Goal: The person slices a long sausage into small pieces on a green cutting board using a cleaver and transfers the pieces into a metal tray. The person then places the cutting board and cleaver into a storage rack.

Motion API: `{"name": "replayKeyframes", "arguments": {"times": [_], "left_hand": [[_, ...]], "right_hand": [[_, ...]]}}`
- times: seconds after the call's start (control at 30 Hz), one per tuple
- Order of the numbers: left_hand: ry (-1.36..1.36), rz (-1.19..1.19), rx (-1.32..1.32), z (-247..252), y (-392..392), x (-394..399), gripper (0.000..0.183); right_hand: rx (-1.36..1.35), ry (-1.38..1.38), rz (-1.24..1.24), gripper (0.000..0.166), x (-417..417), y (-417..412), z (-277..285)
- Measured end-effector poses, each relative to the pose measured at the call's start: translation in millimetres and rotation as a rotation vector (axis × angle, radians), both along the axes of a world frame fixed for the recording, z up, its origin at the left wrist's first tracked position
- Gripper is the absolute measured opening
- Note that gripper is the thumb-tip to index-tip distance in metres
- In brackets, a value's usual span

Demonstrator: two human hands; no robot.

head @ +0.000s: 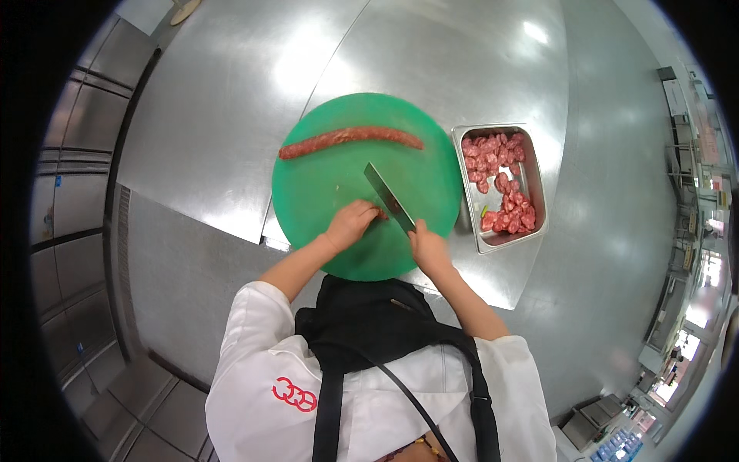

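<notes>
On a round green cutting board (pixel 323 190), my left hand (pixel 351 223) pinches a small piece of sausage (pixel 381 214) with its fingertips. My right hand (pixel 430 248) grips the handle of a cleaver (pixel 388 195), whose broad blade points up and to the left, just right of that piece. Across the far part of the board lies a long, slightly curved red sausage (pixel 352 136), touched by neither hand. A steel pan (pixel 541 199) stands to the right of the board, with many sausage slices (pixel 492 151) in two heaps and a small green piece (pixel 484 211) inside.
The board rests on a stainless steel table (pixel 219 115), whose near edge runs by my apron. Steel cabinet fronts (pixel 98 121) line the far left. Shelves with kitchen items and blue-capped containers (pixel 616 447) are along the right side.
</notes>
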State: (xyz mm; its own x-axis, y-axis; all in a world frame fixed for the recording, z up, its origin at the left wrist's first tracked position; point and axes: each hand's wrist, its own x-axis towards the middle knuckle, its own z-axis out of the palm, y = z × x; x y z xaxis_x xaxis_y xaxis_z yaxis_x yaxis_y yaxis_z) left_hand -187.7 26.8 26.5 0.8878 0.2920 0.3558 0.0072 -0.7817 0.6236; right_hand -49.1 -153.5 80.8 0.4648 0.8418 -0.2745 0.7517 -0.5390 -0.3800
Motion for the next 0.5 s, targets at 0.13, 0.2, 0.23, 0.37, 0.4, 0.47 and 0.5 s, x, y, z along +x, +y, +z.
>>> {"name": "replayKeyframes", "arguments": {"times": [0.13,0.2,0.23,0.37,0.4,0.47,0.5], "left_hand": [[-0.024,0.002,0.007,3,-1,0,0.020],[-0.028,-0.005,0.026,2,0,1,0.021],[-0.030,-0.009,0.030,2,0,1,0.021],[-0.036,-0.010,0.034,2,-1,3,0.021],[-0.037,-0.001,0.040,1,-1,3,0.020],[-0.036,0.010,0.049,-2,-1,2,0.019],[-0.035,0.012,0.052,-3,-1,2,0.018]], "right_hand": [[-0.085,-0.019,0.091,0.020,0,-22,53],[-0.119,-0.037,0.130,0.021,0,-25,60],[-0.135,-0.038,0.135,0.021,0,-25,61],[-0.159,-0.027,0.128,0.022,1,-23,61],[-0.160,-0.023,0.122,0.022,1,-20,60],[-0.162,-0.014,0.111,0.023,2,-15,55],[-0.145,-0.002,0.101,0.023,1,-13,49]]}}
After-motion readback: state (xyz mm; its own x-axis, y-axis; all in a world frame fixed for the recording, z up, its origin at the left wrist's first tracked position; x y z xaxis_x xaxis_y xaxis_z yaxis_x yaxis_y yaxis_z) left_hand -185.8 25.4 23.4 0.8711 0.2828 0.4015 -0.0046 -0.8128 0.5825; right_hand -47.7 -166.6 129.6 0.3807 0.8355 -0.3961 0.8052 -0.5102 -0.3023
